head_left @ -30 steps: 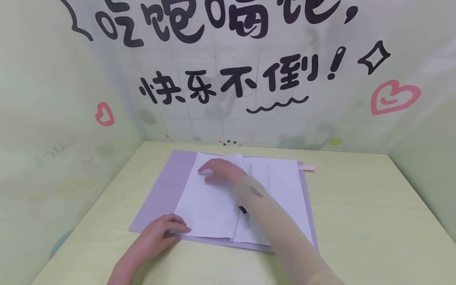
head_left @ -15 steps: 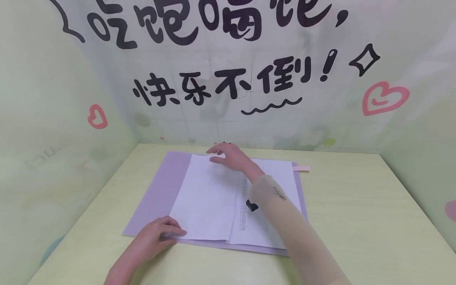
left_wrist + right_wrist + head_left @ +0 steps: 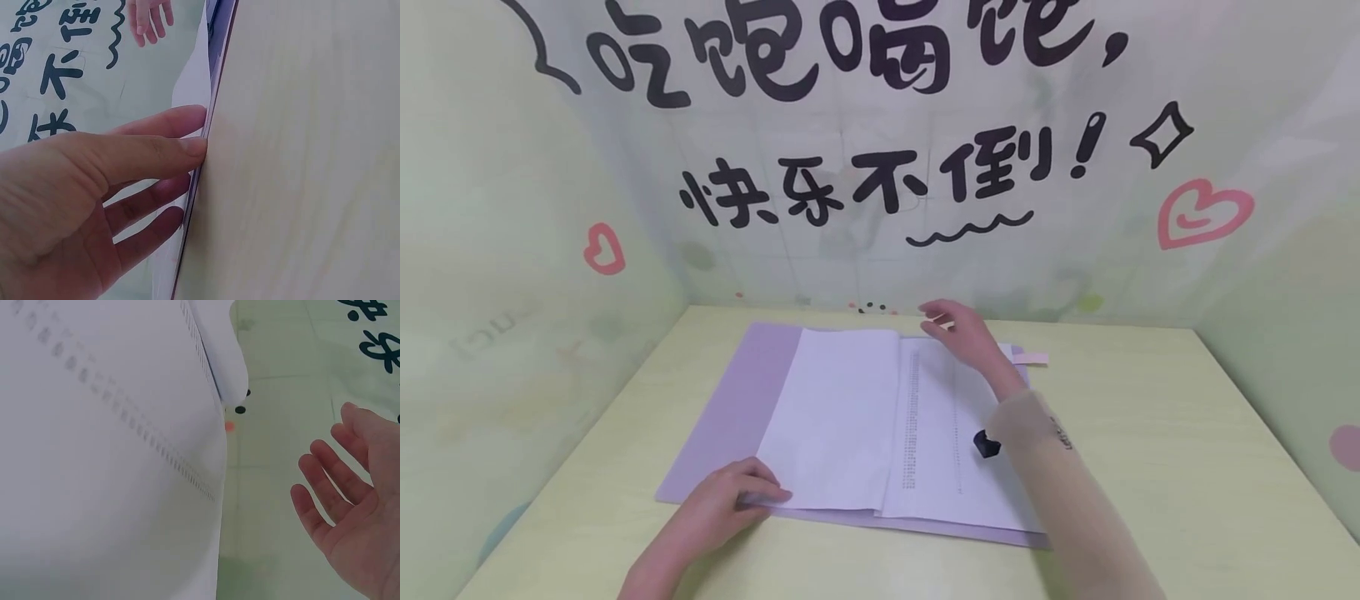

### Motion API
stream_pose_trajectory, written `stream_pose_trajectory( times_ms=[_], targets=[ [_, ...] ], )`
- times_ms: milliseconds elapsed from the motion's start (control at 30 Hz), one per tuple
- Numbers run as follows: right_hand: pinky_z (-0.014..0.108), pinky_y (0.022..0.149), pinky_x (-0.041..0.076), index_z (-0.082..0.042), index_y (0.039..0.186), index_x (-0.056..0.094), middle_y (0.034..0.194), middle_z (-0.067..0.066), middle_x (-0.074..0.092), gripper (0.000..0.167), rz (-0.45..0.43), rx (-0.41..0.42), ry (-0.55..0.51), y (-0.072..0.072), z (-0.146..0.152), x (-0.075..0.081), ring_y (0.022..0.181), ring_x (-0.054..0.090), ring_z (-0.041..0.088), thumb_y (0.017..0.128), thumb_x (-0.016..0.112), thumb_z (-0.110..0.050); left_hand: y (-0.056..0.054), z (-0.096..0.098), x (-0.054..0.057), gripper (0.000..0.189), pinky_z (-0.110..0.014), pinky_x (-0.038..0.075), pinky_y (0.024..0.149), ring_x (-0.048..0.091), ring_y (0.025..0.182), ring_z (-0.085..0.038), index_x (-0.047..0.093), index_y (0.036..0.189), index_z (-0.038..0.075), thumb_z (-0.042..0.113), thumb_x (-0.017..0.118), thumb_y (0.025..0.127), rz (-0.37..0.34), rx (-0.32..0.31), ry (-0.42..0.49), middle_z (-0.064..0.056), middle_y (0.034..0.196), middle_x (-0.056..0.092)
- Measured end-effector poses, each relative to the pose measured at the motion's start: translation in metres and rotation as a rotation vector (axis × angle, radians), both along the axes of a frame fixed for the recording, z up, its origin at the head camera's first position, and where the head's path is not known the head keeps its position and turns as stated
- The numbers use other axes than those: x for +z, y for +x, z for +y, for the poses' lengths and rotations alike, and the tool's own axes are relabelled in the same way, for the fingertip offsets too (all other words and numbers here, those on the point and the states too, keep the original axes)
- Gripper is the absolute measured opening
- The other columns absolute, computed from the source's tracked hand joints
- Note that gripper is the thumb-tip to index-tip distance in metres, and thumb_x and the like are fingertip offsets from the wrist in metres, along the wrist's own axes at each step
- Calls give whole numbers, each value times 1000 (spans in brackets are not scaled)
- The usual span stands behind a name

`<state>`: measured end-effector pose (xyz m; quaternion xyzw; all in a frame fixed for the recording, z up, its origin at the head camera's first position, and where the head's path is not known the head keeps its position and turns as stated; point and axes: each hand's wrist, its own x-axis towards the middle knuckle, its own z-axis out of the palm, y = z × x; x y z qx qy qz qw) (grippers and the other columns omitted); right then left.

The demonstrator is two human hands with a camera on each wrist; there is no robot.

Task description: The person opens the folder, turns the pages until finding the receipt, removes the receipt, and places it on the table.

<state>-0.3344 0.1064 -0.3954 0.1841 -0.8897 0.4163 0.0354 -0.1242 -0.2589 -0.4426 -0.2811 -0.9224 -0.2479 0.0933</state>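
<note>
In the head view, a purple folder (image 3: 726, 417) lies open with white pages. The left page (image 3: 835, 417) is blank, and the right page (image 3: 936, 450) bears columns of small print. My left hand (image 3: 737, 496) holds the folder's near left edge. The left wrist view shows its thumb (image 3: 169, 153) against that edge and the other fingertips on the page side. Above the far part of the right page is my right hand (image 3: 966, 333), holding nothing. Its fingers (image 3: 328, 478) are spread and slightly bent, apart from the page in the right wrist view.
A pink tab (image 3: 1032, 359) sticks out at the folder's far right. The pale wooden table (image 3: 1150, 450) ends at a back wall (image 3: 805, 279) with dark lettering, and side walls stand left and right. A black device (image 3: 987, 443) is at the right sleeve.
My right hand has moved from over the left page, across the fold, to the far side of the right page, uncovering both pages' middle. My left hand has stayed at the edge.
</note>
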Motion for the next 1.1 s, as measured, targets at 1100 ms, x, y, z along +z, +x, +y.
stream_pose_trajectory(
  times_ms=[1100],
  targets=[
    [57, 100, 44, 1, 142, 45, 133, 29, 49, 61, -168, -145, 246, 26, 112, -36, 120, 49, 45, 93, 67, -27, 0, -3, -4, 35, -22, 51, 76, 58, 90, -2, 76, 97, 25, 1, 81, 72, -54, -6, 78, 9, 97, 65]
  ],
)
